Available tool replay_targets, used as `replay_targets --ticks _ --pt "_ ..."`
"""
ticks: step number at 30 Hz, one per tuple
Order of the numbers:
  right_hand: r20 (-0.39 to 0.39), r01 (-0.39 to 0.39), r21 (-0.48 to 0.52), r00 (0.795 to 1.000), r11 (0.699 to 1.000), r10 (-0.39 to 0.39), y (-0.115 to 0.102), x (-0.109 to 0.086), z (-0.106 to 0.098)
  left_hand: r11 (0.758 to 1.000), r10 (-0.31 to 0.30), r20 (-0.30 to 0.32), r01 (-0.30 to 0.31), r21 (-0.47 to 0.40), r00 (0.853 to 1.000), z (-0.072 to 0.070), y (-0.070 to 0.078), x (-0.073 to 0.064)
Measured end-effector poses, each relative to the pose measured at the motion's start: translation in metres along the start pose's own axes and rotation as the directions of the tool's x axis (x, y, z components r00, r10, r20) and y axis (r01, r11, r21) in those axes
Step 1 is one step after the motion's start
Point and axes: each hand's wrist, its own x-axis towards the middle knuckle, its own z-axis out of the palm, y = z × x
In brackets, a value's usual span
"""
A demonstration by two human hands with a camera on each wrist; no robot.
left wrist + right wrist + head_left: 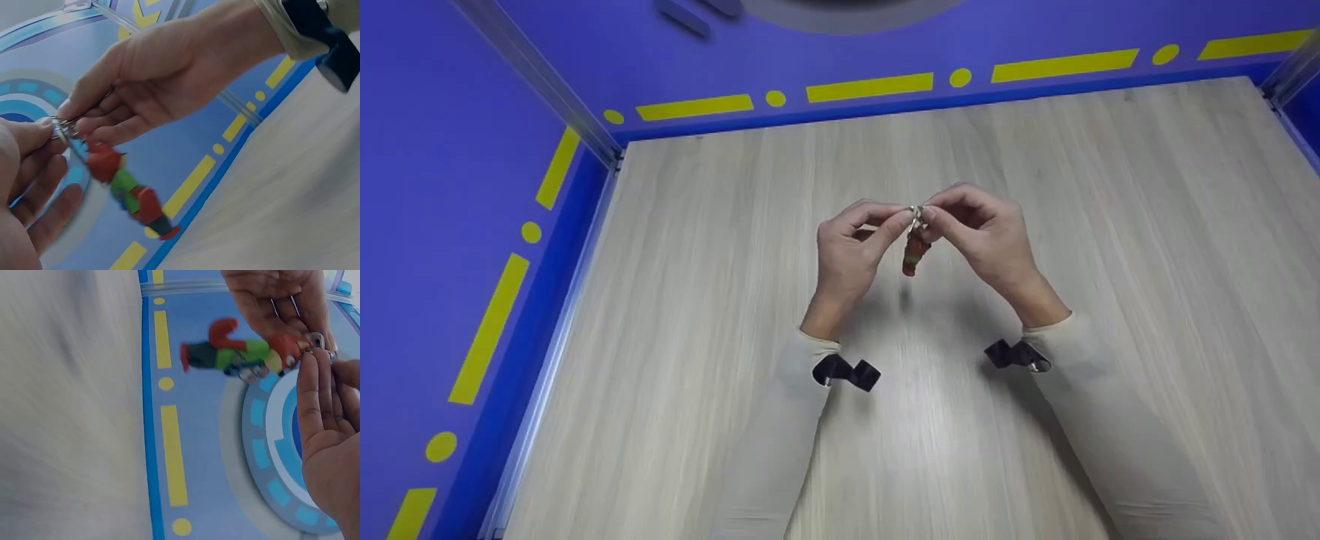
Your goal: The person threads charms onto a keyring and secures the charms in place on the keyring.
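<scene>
A keychain figure (913,256) hangs between the two hands, clear of the tabletop. In the left wrist view the figure (128,185) shows a red head, a green top, dark trousers and a red tail-like part. Its metal ring and clasp (916,213) sit at the top, right between the fingertips. My left hand (847,247) pinches this metalwork between thumb and forefinger from the left. From the right, my right hand (988,234) pinches it likewise. Fingers partly hide the metal ring (59,125).
Beneath the hands lies a pale wood-grain tabletop (697,300). Blue panels (780,52) with yellow dashes and dots rise along its far and left sides. Each sleeved wrist carries a black camera mount, such as the left mount (846,370).
</scene>
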Motion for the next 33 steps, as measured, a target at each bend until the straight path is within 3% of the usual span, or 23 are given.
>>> replay_targets --ticks 2,4,9,13,16,19,23,26,31,33 --pt "0.04 0.016 -0.084 0.999 0.996 -0.013 -0.002 0.0 -0.006 0.998 0.036 0.038 -0.038 0.054 0.999 -0.002 0.001 0.002" --pt "0.091 0.049 -0.171 0.995 0.984 -0.034 -0.005 0.001 -0.011 0.984 0.107 0.067 -0.115 0.136 0.992 -0.003 0.002 0.004" --pt "0.175 0.168 -0.359 0.978 0.918 -0.111 -0.013 0.002 -0.018 0.896 0.285 0.116 -0.307 0.32 0.952 -0.002 0.006 0.007" --pt "0.202 0.237 -0.417 0.965 0.877 -0.165 -0.017 0.003 -0.019 0.845 0.328 0.156 -0.363 0.393 0.932 -0.001 0.009 0.005" --pt "0.228 0.273 -0.441 0.955 0.855 -0.188 -0.018 0.003 -0.018 0.83 0.33 0.181 -0.376 0.412 0.927 -0.002 0.008 0.004" --pt "0.213 0.266 -0.421 0.958 0.867 -0.191 -0.017 0.003 -0.015 0.851 0.333 0.172 -0.374 0.368 0.927 -0.003 0.007 0.003" --pt "0.119 0.187 -0.276 0.98 0.943 -0.159 -0.015 0.003 -0.008 0.915 0.325 0.101 -0.339 0.219 0.94 -0.002 0.005 0.003" --pt "0.043 0.122 -0.15 0.992 0.981 -0.117 -0.014 0.002 -0.002 0.947 0.295 0.03 -0.297 0.122 0.955 0.001 0.004 0.002" --pt "-0.029 0.04 -0.015 0.999 0.999 -0.041 -0.01 0.0 0.004 0.977 0.214 -0.062 -0.211 0.042 0.975 0.005 0.005 -0.001" --pt "-0.031 0.031 -0.021 0.999 0.999 -0.032 -0.009 0.0 0.004 0.984 0.177 -0.07 -0.174 0.037 0.982 0.006 0.005 -0.002"
